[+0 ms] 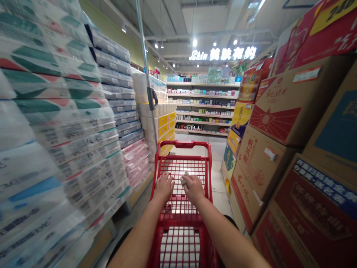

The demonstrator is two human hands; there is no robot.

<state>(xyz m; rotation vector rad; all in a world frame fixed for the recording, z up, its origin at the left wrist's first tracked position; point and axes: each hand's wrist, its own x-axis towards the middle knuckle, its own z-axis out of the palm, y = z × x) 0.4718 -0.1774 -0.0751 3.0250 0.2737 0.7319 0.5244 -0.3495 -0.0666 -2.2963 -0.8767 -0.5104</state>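
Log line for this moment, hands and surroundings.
left hand: over cart, holding nothing visible; right hand: pinching white wad; left side: wrapped packs; right side: boxes

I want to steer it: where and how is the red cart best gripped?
Probably by the raised crossbar at the red cart's far end, coming from above: it spans most of the width, and the open gap beneath seems to leave room to wrap around it.

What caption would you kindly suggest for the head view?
Left hand over red cart, right hand holding pale wad, between stacked packs and boxes.
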